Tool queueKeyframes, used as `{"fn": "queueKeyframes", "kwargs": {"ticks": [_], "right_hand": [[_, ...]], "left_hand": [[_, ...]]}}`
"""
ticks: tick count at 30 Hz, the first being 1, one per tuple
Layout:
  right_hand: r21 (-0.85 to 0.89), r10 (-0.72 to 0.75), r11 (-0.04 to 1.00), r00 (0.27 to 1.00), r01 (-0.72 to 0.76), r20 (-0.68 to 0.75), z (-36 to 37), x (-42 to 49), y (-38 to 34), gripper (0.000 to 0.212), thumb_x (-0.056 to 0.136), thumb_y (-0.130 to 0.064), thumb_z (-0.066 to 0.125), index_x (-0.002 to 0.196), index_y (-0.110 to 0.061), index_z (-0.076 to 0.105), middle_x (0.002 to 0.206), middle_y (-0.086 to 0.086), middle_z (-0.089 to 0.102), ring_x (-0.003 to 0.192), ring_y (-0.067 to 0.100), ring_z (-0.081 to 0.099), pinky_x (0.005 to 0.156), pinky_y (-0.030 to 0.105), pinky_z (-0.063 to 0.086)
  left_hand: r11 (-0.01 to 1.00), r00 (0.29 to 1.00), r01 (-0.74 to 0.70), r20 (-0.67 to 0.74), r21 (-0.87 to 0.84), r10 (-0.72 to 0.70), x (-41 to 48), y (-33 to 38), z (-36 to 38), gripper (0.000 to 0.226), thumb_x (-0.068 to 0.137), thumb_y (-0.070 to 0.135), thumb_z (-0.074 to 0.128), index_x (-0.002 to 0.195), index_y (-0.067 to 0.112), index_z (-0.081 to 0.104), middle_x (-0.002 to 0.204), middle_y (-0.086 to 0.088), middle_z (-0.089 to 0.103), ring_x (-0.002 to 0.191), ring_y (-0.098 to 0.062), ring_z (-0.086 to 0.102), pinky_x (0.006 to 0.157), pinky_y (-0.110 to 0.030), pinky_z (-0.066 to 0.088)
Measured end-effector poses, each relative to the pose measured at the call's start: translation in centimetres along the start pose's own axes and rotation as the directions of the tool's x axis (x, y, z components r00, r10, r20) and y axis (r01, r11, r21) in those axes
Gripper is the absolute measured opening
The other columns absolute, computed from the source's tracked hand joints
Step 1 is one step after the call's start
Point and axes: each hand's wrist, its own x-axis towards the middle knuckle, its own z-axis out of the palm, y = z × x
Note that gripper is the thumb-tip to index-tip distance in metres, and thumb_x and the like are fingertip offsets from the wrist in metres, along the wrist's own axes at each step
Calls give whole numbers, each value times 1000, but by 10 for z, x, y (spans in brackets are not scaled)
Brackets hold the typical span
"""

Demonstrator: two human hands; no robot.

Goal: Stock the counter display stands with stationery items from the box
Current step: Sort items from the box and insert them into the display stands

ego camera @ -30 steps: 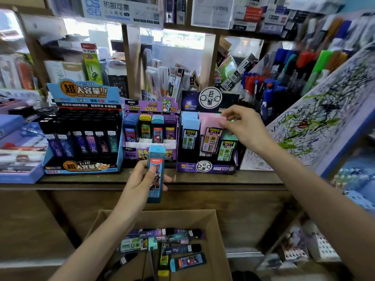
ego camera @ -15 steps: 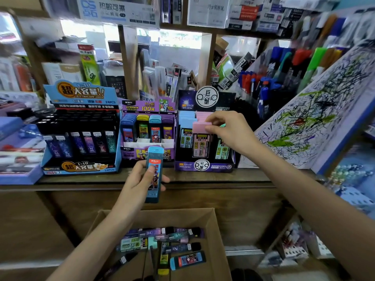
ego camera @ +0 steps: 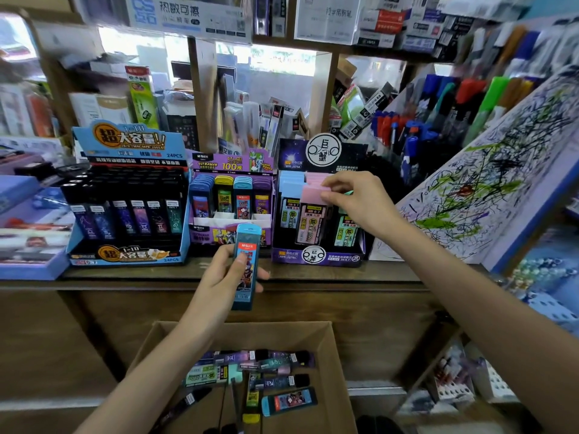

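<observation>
Left hand (ego camera: 219,277) grips the blue lead case (ego camera: 247,267) upright, thumb across its face, just below and in front of the middle stand (ego camera: 203,234). Its long axis parallels the cases slotted there, with the matching blue column (ego camera: 242,195) directly above. Right hand (ego camera: 357,205), right of that stand, pinches the top of a pink case (ego camera: 313,211) in the neighbouring stand (ego camera: 316,256), so the left is judged nearer.

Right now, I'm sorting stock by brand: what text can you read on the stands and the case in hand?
"超大容量!!", "1-10", "24PCS": blue display stand
"ULTRAMAN", "100根": purple middle stand
"巨蟹": round sign on the dark purple stand
"M&G": blue lead case in the left hand
Item labels in the cardboard box: too blurred.
</observation>
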Motion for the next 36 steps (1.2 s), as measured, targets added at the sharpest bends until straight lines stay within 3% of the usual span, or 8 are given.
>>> {"fn": "queueKeyframes", "kwargs": {"ticks": [8,16,22,29,33,36], "right_hand": [[-166,-105,981,994,104,7,-7,2,0,22,86,-20,66,108,-15,69,84,-4,62,86,16,58,82,30,45],[-62,-69,996,998,69,-3,5,5,-12,23,84,-14,68,107,-13,71,105,2,70,96,18,63,91,41,50],[-207,-71,976,997,74,20,0,11,-4,25,87,-20,64,112,-18,67,91,-2,65,90,16,59,85,31,46],[-136,-92,984,983,114,157,0,8,3,17,89,-18,62,105,-15,63,86,-10,58,85,11,57,83,27,47],[-205,-122,967,982,150,142,3,7,16,20,89,-19,61,107,-10,62,95,0,63,91,15,56,82,26,41],[-302,-209,924,971,235,116,7,5,31,17,87,-16,64,98,-4,63,97,8,58,92,19,48,81,29,33]], "left_hand": [[1000,1000,-18,-1,-6,18,2,1,0,17,97,31,38,109,29,50,85,0,72,73,-11,67,73,-26,51],[999,1000,-20,23,-30,21,9,-3,6,17,98,32,38,110,27,50,87,1,72,73,-12,67,68,-21,52],[997,999,-23,38,-80,26,29,-3,9,14,100,25,36,106,22,49,80,0,72,67,-11,66,64,-19,54],[994,1000,-14,16,-113,16,59,0,11,14,101,24,37,104,22,50,77,1,72,64,-9,65,57,-20,52],[994,1000,0,17,-113,2,76,-3,12,13,101,23,37,103,22,50,78,-2,71,62,-9,64,55,-20,53],[996,1000,14,29,-92,-11,89,-9,12,14,101,25,37,105,23,50,81,-3,71,66,-13,64,63,-26,53]]}}
